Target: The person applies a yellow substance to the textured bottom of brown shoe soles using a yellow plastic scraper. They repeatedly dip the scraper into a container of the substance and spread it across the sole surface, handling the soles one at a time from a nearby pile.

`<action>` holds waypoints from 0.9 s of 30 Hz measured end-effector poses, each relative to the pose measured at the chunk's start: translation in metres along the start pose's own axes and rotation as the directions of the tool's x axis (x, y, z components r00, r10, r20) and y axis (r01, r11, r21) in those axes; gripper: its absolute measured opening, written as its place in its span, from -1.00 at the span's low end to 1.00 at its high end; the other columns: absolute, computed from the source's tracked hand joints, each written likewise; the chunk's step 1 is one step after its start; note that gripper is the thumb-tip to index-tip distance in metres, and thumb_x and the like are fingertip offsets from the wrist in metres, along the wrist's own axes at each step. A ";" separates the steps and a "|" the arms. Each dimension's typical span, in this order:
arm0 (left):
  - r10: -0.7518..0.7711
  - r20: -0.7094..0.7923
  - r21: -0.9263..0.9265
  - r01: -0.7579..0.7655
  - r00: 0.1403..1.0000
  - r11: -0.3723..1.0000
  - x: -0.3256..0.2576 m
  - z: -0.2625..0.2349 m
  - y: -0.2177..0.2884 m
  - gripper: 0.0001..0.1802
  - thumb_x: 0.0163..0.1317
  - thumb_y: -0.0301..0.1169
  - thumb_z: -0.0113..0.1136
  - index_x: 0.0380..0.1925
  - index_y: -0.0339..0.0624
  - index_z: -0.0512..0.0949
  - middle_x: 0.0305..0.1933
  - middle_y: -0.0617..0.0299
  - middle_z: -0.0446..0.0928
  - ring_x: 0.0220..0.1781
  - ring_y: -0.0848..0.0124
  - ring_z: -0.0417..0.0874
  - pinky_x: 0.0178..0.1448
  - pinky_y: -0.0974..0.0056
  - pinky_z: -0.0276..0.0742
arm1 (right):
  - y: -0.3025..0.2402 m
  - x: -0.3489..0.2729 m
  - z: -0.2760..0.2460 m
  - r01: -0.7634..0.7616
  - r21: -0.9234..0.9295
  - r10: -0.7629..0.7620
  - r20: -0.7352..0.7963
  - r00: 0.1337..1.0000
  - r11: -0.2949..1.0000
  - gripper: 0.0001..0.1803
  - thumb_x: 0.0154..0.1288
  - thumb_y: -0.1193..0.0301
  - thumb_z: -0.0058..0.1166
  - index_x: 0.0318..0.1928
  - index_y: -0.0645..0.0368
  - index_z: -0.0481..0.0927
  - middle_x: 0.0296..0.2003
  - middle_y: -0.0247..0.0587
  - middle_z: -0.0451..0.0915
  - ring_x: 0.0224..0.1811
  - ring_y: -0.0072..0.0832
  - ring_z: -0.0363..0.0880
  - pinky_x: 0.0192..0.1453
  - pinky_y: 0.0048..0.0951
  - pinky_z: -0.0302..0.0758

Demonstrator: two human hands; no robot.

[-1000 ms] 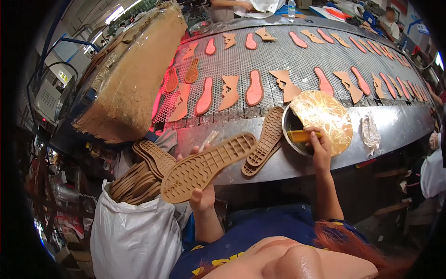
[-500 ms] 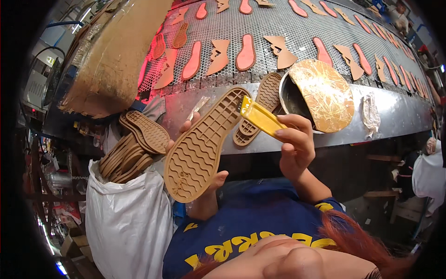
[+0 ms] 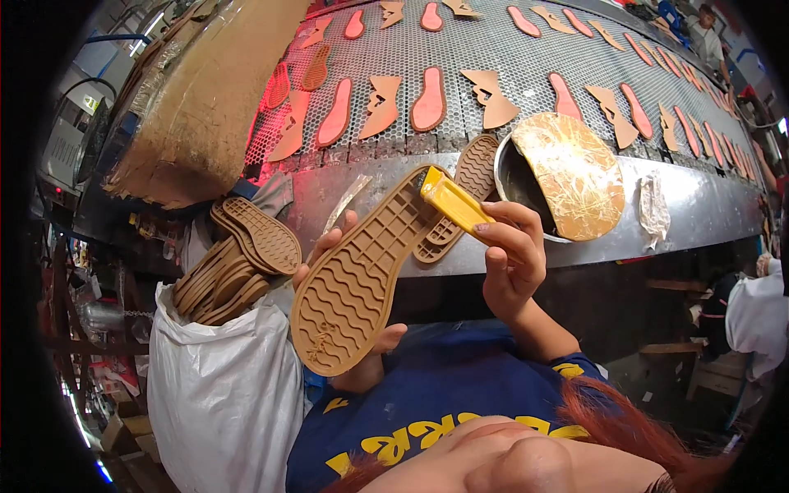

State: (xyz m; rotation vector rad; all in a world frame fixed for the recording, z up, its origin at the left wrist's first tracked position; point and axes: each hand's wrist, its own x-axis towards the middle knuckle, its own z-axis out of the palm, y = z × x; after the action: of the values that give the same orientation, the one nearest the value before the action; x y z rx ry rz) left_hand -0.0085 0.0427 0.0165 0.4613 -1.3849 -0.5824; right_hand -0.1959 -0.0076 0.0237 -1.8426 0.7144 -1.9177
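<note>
My left hand (image 3: 330,241) grips a brown shoe sole (image 3: 349,292) from behind, fingers along its left edge and thumb at the right. The sole is tilted, with its wavy and gridded tread facing me. In my right hand (image 3: 516,259) is a yellow-handled brush (image 3: 456,205), pinched between thumb and fingers. Its dark bristle end touches the upper edge of the sole, though the exact contact is partly hidden. Behind the held sole, more brown soles (image 3: 477,168) lie on the metal ledge, partly covered by it.
Right of the brush stands a round pot (image 3: 514,168) with a gold, streaked lid (image 3: 575,177) partly over it. A white sack (image 3: 226,386) holds stacked soles (image 3: 226,283). Pink insoles (image 3: 428,100) and brown cut pieces (image 3: 382,107) lie on the mesh conveyor (image 3: 460,49). Cardboard (image 3: 205,99) rises at left.
The sole and brush have shifted slightly downward in view, and the brush has moved a little left. Pieces on the conveyor have shifted slightly. Both hands keep their holds.
</note>
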 end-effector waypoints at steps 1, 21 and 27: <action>0.003 0.028 0.013 -0.003 1.000 1.000 0.002 0.000 0.001 0.16 -0.11 -0.17 0.47 0.37 0.18 -0.17 0.37 -0.04 -0.04 0.47 -0.05 -0.08 0.48 -0.04 -0.06 | 0.000 0.000 0.000 0.003 -0.009 -0.003 0.001 1.000 1.000 -0.75 0.33 0.33 0.03 -0.14 0.27 0.57 -0.07 0.03 0.41 -0.14 -0.32 0.53 -0.07 -0.40 0.51; 0.014 0.041 0.008 -0.014 0.999 1.000 0.000 0.011 -0.002 0.13 -0.14 -0.28 0.49 0.35 0.24 -0.11 0.34 -0.04 0.00 0.45 -0.10 -0.05 0.45 -0.12 0.00 | -0.001 0.000 -0.013 0.120 -0.141 -0.126 -0.036 0.991 0.983 -0.75 0.32 0.33 0.04 -0.16 0.29 0.53 -0.12 0.08 0.44 -0.21 -0.33 0.55 -0.15 -0.44 0.53; -0.030 0.062 0.068 0.026 0.998 0.997 -0.005 0.008 -0.001 0.17 -0.15 -0.31 0.50 0.35 0.24 -0.15 0.36 -0.02 -0.02 0.46 -0.08 -0.07 0.46 -0.10 -0.03 | -0.005 -0.010 -0.011 0.155 -0.046 -0.155 -0.003 0.988 0.987 -0.69 0.31 0.26 0.06 -0.13 0.28 0.53 -0.10 0.08 0.42 -0.19 -0.33 0.56 -0.15 -0.43 0.55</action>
State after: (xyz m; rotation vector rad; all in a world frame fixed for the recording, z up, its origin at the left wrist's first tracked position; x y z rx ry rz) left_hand -0.0168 0.0448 0.0130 0.5206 -1.4637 -0.5791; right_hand -0.2056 0.0033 0.0184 -1.9731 0.6385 -2.0201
